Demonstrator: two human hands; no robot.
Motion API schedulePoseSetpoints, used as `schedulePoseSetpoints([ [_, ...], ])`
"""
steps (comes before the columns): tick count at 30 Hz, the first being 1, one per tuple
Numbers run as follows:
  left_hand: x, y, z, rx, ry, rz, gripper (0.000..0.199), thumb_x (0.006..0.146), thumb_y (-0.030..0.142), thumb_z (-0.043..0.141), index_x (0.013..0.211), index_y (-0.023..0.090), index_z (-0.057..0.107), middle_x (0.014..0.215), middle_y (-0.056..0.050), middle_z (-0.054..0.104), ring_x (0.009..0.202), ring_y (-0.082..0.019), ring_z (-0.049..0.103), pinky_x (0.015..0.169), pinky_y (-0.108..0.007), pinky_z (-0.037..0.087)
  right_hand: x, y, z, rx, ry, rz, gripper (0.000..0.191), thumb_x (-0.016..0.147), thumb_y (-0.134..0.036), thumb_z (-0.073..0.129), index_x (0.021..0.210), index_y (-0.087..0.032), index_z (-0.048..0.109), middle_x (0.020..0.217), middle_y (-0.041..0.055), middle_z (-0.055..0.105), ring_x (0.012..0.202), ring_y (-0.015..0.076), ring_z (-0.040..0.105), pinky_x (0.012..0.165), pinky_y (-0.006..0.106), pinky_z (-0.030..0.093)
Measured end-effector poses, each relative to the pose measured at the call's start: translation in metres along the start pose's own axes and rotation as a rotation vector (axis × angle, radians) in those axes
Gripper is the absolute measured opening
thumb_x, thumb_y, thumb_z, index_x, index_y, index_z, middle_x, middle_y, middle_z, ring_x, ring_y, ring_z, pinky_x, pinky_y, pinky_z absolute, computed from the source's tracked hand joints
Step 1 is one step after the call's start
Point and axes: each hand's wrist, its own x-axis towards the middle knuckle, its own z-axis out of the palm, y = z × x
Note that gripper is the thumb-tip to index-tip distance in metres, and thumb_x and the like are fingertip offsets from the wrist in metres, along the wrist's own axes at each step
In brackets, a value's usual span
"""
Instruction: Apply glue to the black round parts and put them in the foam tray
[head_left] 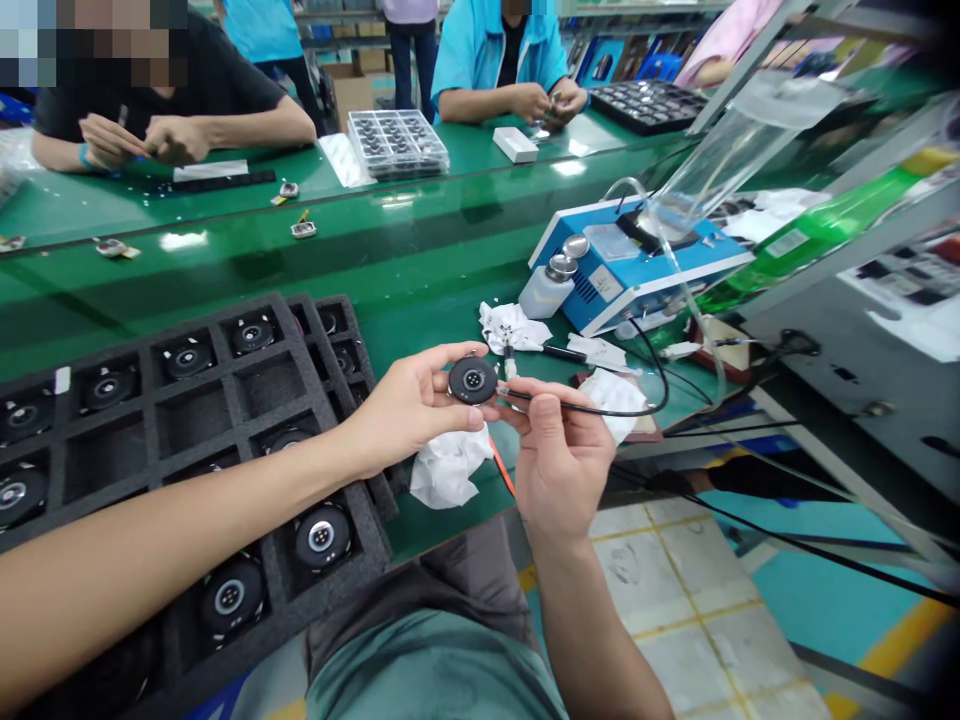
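Between the thumb and fingers of my left hand is a round black watch case back, its sensor side with small metal contacts facing up. My right hand is closed around a thin black cable, whose tip points at the right edge of the case back. Whether the tip touches it I cannot tell. Just below lies a crumpled white wipe. Left of my hands, a dark foam tray holds several similar round parts, partly hidden by my left forearm.
Behind my right hand stand a blue machine with a clear tube, a white pump bottle and a green bottle. Across the green bench, people work near a clear compartment box.
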Motion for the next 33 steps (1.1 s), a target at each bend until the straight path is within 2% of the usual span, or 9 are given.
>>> schedulePoseSetpoints([
  [10,0.0004,0.0000,-0.0004,0.011,0.008,0.004,0.076,0.067,-0.002,0.083,0.137,0.011,0.055,0.098,-0.007,0.080,0.083,-0.017,0.079,0.078,-0.025,0.061,-0.0004,-0.0004,0.0004,0.015,-0.012,0.005,0.008,0.091,-0.028,0.072,0.092,-0.022,0.076,0.097,0.0034,0.079,0.089,0.0195,0.077,0.076,0.036,0.067],
  [16,0.0005,-0.0003,-0.0014,0.043,0.009,0.005,0.076,0.067,0.001,0.085,0.136,0.013,0.056,0.106,-0.009,0.078,0.089,-0.018,0.078,0.080,-0.027,0.061,-0.0007,0.0007,0.0002,-0.001,-0.015,0.013,0.008,0.092,-0.030,0.071,0.093,-0.022,0.075,0.098,0.0039,0.079,0.090,0.0200,0.076,0.077,0.038,0.067],
  [25,0.0008,0.0038,-0.0013,0.050,0.013,0.006,0.075,0.067,0.006,0.087,0.135,0.015,0.057,0.101,-0.004,0.077,0.086,-0.017,0.077,0.078,-0.025,0.057,0.0027,0.0049,0.0004,0.042,-0.054,-0.003,0.008,0.094,-0.028,0.070,0.094,-0.023,0.077,0.099,0.0032,0.079,0.091,0.0198,0.077,0.074,0.036,0.068],
  [33,0.0002,0.0049,-0.0011,0.080,0.025,0.009,0.073,0.068,0.009,0.088,0.134,0.016,0.057,0.105,-0.005,0.077,0.087,-0.017,0.077,0.078,-0.025,0.056,0.0025,0.0047,0.0006,0.045,-0.061,-0.003,0.008,0.095,-0.027,0.070,0.095,-0.024,0.077,0.100,0.0025,0.080,0.091,0.0187,0.077,0.076,0.035,0.068],
])
